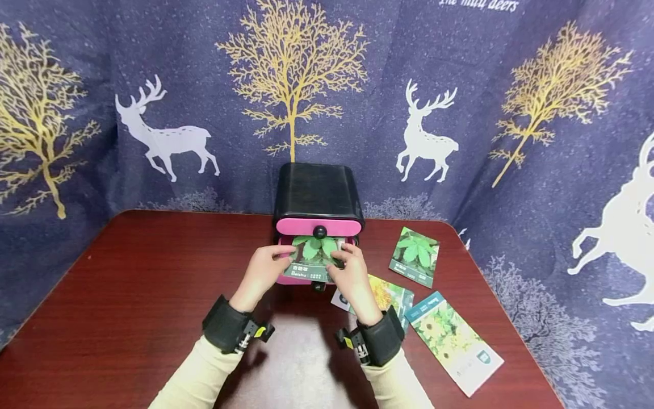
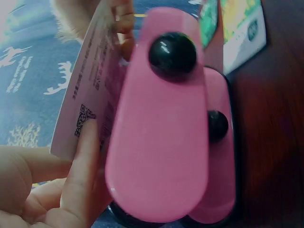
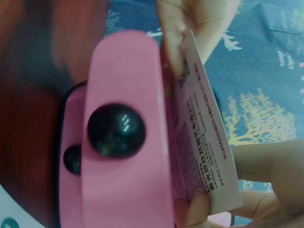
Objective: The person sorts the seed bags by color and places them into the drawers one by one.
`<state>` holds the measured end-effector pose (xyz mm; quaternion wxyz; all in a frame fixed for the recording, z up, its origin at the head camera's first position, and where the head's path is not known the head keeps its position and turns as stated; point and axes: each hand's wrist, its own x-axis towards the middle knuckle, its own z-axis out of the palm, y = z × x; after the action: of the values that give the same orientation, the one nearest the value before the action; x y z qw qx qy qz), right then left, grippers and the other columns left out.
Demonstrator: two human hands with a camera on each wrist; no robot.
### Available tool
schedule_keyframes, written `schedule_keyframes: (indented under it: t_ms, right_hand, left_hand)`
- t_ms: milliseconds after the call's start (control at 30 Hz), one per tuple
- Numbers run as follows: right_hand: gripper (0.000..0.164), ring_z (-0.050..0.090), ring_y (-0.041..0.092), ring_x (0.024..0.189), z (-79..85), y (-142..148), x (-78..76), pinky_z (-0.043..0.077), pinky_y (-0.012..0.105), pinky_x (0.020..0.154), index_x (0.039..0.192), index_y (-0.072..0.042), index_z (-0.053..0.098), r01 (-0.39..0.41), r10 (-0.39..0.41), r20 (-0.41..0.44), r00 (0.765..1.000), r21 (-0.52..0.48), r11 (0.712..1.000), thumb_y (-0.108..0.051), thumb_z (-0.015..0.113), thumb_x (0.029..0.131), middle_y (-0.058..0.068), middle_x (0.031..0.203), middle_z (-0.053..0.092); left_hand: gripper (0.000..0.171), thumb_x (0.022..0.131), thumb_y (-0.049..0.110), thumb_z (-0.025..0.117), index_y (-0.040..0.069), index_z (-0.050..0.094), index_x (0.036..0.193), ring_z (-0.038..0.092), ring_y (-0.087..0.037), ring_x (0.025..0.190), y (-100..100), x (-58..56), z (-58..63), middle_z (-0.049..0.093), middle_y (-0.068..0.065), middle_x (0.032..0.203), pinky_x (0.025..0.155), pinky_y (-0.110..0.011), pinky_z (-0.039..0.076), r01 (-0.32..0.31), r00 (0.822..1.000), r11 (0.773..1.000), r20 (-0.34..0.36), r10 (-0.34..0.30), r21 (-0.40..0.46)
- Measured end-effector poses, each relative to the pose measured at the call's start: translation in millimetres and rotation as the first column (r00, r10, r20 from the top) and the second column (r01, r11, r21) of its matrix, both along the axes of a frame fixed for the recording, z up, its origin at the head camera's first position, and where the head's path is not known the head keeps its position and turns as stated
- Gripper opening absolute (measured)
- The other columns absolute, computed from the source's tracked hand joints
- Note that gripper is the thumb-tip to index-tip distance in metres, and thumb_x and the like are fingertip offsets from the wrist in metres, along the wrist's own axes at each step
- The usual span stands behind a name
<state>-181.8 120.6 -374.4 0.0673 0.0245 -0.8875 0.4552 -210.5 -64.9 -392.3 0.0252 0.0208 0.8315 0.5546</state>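
A seed packet (image 1: 313, 258) with a green leaf picture is held by both hands over a pulled-out pink drawer (image 1: 290, 280). My left hand (image 1: 260, 274) pinches its left edge between thumb and fingers, and my right hand (image 1: 352, 277) pinches the right edge. In the left wrist view the printed back of the packet (image 2: 85, 83) shows a square code. The right wrist view has the packet (image 3: 209, 137) tilted just behind the drawer front (image 3: 126, 190), which bears a round black knob (image 3: 116, 130). The drawer's inside is mostly hidden.
The drawer belongs to a black cabinet (image 1: 318, 190) at the table's back edge. Its upper pink drawer front (image 1: 298, 227) is closed, as is a lower one (image 2: 221, 175). To the right lie another leaf packet (image 1: 415, 257), a yellow-flower packet (image 1: 455, 343) and packets partly under my right arm.
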Motion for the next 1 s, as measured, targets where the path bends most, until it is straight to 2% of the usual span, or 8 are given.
schedule_keyframes:
  t_ms: [133,200,267,367,500,733,900,1000]
  right_hand:
    - [0.029,0.043,0.04,0.125,-4.2,0.7,-14.8,0.041,0.049,0.098,0.111,0.009,0.063,-0.037,0.038,-0.017,0.999,0.056,0.998,-0.003,0.059,0.085,0.025,0.134,0.045]
    - [0.029,0.043,0.041,0.125,-6.3,1.0,-22.4,0.04,0.05,0.1,0.111,0.009,0.064,-0.065,0.067,-0.022,0.997,0.1,0.993,-0.003,0.058,0.085,0.027,0.133,0.047]
    - [0.031,0.044,0.043,0.123,-8.8,1.0,-28.9,0.038,0.051,0.101,0.111,0.008,0.064,-0.095,0.1,-0.023,0.995,0.157,0.983,-0.003,0.058,0.083,0.029,0.129,0.049]
    - [0.033,0.046,0.043,0.119,-11.7,-0.6,-35.6,0.033,0.052,0.104,0.111,0.008,0.064,-0.113,0.123,-0.028,0.992,0.236,0.965,-0.004,0.06,0.08,0.029,0.123,0.053]
    - [0.034,0.047,0.043,0.115,-12.9,-4.8,-38.8,0.03,0.053,0.103,0.111,0.006,0.065,-0.098,0.11,-0.02,0.994,0.323,0.941,-0.004,0.062,0.079,0.028,0.115,0.058]
    - [0.024,0.051,0.032,0.105,-19.6,-14.3,-39.2,0.034,0.045,0.091,0.103,-0.007,0.073,-0.056,0.076,-0.019,0.997,0.494,0.868,-0.008,0.06,0.082,0.013,0.103,0.069]
    - [0.025,0.05,0.032,0.097,-22.4,-19.9,-35.2,0.036,0.044,0.088,0.102,-0.016,0.074,-0.008,0.035,-0.033,0.999,0.6,0.8,-0.015,0.054,0.088,0.014,0.109,0.065]
    - [0.025,0.051,0.033,0.095,-23.7,-20.6,-34.3,0.037,0.044,0.087,0.101,-0.017,0.074,0.008,0.029,-0.049,0.998,0.62,0.785,-0.015,0.053,0.088,0.015,0.108,0.064]
  left_hand:
    - [0.03,0.084,0.005,0.056,0.007,0.069,0.111,0.04,-0.014,0.058,5.7,-8.5,-2.4,0.063,-0.008,0.081,0.053,-0.024,0.033,-0.018,0.999,0.997,-0.04,0.016,-0.069]
    - [0.031,0.082,0.004,0.056,0.006,0.069,0.111,0.047,-0.016,0.066,9.0,-11.7,-4.5,0.067,-0.012,0.094,0.057,-0.024,0.035,-0.022,0.998,0.995,-0.057,0.017,-0.093]
    - [0.034,0.08,0.001,0.054,0.006,0.069,0.11,0.054,-0.02,0.078,12.1,-14.1,-7.4,0.067,-0.014,0.108,0.062,-0.026,0.039,-0.025,0.997,0.994,-0.073,0.017,-0.11]
    - [0.035,0.08,-0.001,0.054,0.005,0.069,0.11,0.06,-0.024,0.099,16.6,-16.3,-10.7,0.066,-0.015,0.114,0.071,-0.029,0.045,-0.025,0.996,0.99,-0.093,0.012,-0.141]
    - [0.036,0.08,-0.004,0.052,0.004,0.069,0.11,0.061,-0.025,0.104,22.3,-17.2,-11.7,0.067,-0.014,0.113,0.072,-0.03,0.047,-0.03,0.993,0.987,-0.119,0.011,-0.16]
    - [0.031,0.082,-0.007,0.047,-0.003,0.069,0.103,0.063,-0.023,0.087,30.1,-12.6,-10.4,0.069,-0.016,0.104,0.07,-0.035,0.05,-0.047,0.963,0.966,-0.27,-0.025,-0.256]
    - [0.031,0.084,-0.007,0.044,-0.004,0.069,0.103,0.063,-0.03,0.096,35.7,-10.6,-7.6,0.068,-0.019,0.105,0.08,-0.041,0.051,-0.052,0.957,0.953,-0.289,-0.039,-0.299]
    - [0.03,0.086,-0.005,0.044,-0.004,0.067,0.104,0.06,-0.034,0.1,38.4,-9.0,-8.3,0.066,-0.021,0.104,0.087,-0.044,0.048,-0.033,0.956,0.939,-0.284,-0.07,-0.342]
